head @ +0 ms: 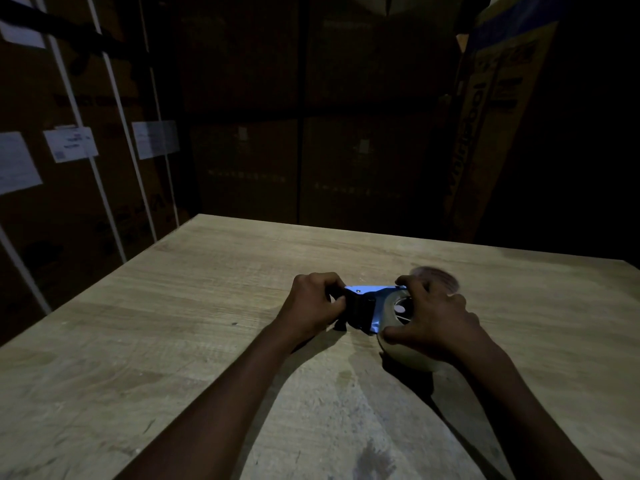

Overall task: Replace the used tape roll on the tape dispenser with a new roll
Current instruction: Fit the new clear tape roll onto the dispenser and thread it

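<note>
On the pale wood-grain bench (194, 306), lit only in a dim pool, a person holds a hand-held tape dispenser with a blue metal plate and black handle (363, 306) lying on its side near the middle of the surface. The left hand (317, 304) is wrapped around the black handle end, its grip closed tight on it. The right hand (433, 323) covers the pale, translucent roll of tape (408, 355) seated on the dispenser's hub at the right end, its grip curled over the roll's rim with the fingertips pressing at the far and near edges; the roll's lower edge rests on the bench. Just beyond the right hand a second roundish, translucent roll-like shape (438, 277) lies on the bench, too blurred to tell more. Stacked brown cardboard cartons (104, 161) with white straps and paper labels stand behind the bench in darkness.
</note>
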